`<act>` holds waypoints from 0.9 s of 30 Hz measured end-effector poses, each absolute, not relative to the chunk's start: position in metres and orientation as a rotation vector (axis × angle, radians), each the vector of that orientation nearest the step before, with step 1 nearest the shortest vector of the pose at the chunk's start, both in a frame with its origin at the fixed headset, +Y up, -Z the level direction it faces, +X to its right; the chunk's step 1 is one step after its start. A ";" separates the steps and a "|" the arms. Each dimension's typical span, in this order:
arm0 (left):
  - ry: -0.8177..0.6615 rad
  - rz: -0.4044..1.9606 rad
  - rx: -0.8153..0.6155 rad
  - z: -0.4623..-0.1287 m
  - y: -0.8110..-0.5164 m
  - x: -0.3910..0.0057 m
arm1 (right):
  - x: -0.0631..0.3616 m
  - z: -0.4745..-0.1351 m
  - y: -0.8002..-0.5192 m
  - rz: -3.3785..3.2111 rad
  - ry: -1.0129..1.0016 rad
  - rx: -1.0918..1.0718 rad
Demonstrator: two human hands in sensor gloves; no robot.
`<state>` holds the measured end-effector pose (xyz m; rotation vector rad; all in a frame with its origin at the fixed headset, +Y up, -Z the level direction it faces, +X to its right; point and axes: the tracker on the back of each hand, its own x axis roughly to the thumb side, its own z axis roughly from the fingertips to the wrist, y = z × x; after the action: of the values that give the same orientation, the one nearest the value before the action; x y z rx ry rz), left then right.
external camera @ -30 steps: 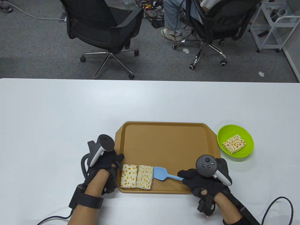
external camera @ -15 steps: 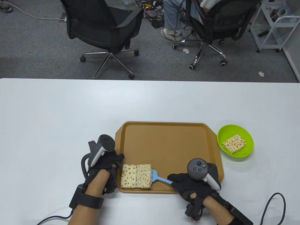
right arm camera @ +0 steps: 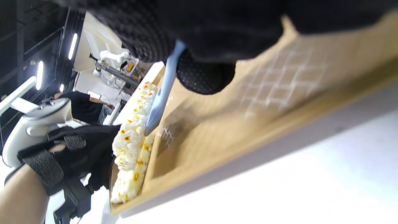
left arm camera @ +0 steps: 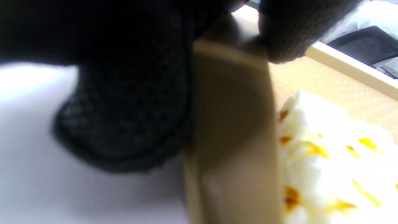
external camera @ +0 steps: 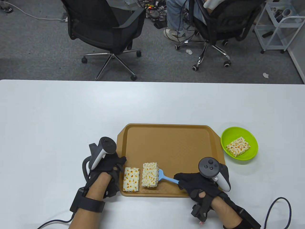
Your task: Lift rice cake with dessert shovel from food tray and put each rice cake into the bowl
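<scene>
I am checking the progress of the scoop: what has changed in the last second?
The right hand pushed the blue shovel left under the nearer rice cake, then raised it clear of its neighbour. The left hand stays holding the tray; the bowl is unchanged.

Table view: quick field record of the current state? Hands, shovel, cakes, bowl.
left hand: holds the left rim of the food tray
right hand: grip closed round the dessert shovel handle
lifted rice cake: on the shovel blade, raised off the tray floor
tray rice cake: lies flat at the tray's near left corner
bowl: green, right of the tray, holds one rice cake
cakes left to move: two
</scene>
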<state>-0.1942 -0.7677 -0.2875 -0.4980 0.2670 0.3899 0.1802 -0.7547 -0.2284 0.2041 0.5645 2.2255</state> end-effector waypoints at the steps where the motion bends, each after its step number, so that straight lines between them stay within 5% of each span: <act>1: 0.267 0.390 -0.498 -0.287 -0.768 -0.194 | 0.186 -0.229 -0.750 2.226 0.541 0.187; 14: 0.267 0.389 -0.500 -0.288 -0.768 -0.195 | 0.273 -0.234 -0.706 2.113 0.146 -0.170; 27: 0.267 0.390 -0.505 -0.288 -0.768 -0.195 | 0.345 -0.234 -0.701 2.013 -0.041 -0.531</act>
<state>-0.1948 -0.7676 -0.2880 -0.5053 0.2665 0.3902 0.3452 -0.7005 -0.2342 -0.5309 -0.0414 2.0130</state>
